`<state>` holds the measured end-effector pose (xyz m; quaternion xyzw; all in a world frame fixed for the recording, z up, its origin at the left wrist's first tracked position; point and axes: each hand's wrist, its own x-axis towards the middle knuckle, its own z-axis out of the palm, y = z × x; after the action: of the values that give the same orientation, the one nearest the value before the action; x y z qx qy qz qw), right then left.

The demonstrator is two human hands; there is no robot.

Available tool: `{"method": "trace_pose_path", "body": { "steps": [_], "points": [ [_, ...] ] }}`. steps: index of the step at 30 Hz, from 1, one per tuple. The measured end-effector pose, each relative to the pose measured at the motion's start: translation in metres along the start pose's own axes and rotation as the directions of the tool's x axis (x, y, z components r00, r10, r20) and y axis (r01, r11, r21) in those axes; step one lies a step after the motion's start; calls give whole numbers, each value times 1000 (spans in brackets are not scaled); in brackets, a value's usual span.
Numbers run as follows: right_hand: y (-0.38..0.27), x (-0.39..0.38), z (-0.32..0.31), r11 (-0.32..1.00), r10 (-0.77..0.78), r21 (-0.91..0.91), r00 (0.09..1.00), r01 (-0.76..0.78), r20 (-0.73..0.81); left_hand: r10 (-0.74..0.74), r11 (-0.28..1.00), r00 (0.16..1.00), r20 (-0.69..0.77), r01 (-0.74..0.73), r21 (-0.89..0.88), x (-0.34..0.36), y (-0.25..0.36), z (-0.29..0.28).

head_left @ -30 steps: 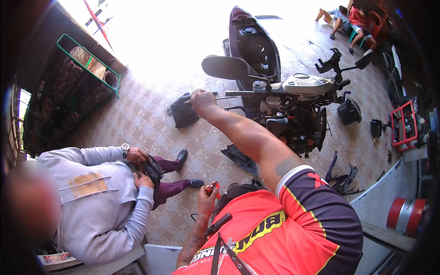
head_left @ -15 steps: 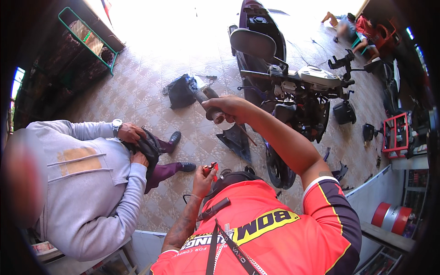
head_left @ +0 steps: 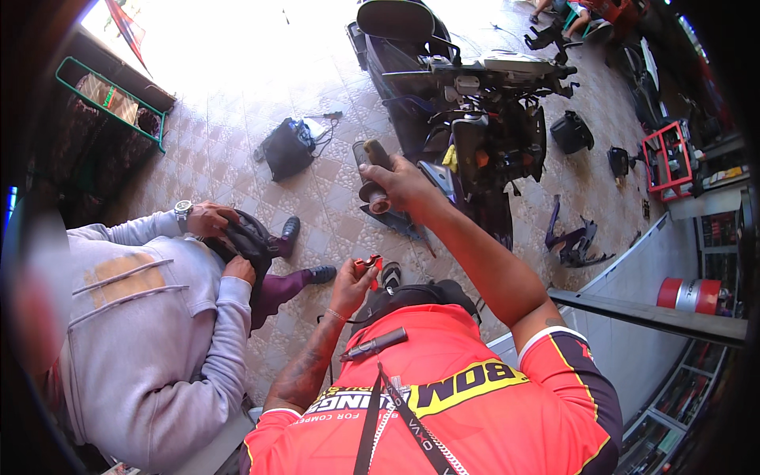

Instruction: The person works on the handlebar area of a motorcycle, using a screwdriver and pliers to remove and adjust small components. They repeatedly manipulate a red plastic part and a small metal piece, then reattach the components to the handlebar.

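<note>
My right hand [head_left: 408, 186], arm stretched forward, is closed around worn grey-brown tubular parts [head_left: 370, 172] with a round flange and an open end, resembling handlebar grips. The palm and fingers hide part of them. Lower and to the left, near my waist, my left hand [head_left: 350, 286] pinches a small bright red piece [head_left: 369, 265]; its exact kind is unclear. Beyond my right hand stands a partly stripped motorcycle [head_left: 483, 119], its wiring and frame exposed. A dark panel [head_left: 396, 224] lies on the floor below the tubular parts.
At my left a person in a grey hoodie [head_left: 150, 317] holds a black bag [head_left: 247, 241]. A dark bag [head_left: 286, 149] lies on the tiled floor [head_left: 210, 150]. Loose fairing pieces [head_left: 574, 237], a red rack [head_left: 669, 162] and a glass-shelved counter [head_left: 617, 289] are at right.
The view has shifted, so the motorcycle appears higher and further left. Both hands keep their hold; the tubular parts are now turned more upright. The person in the hoodie stays beside me.
</note>
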<state>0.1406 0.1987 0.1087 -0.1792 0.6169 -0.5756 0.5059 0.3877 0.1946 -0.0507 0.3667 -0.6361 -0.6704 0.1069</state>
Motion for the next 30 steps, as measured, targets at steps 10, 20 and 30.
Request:
{"method": "trace_pose_path", "body": {
  "steps": [10,20,30],
  "points": [
    [26,-122,-29,982,-187,-4,982,187,10,97,994,995,10,-96,-55,-68,8,47],
    [62,-266,-108,844,-460,-417,854,337,-242,46,997,972,230,-59,50,-145,15,152],
    [55,-374,-150,579,-816,-542,441,610,-375,25,991,923,385,-74,112,-171,28,205]
  ]
}}
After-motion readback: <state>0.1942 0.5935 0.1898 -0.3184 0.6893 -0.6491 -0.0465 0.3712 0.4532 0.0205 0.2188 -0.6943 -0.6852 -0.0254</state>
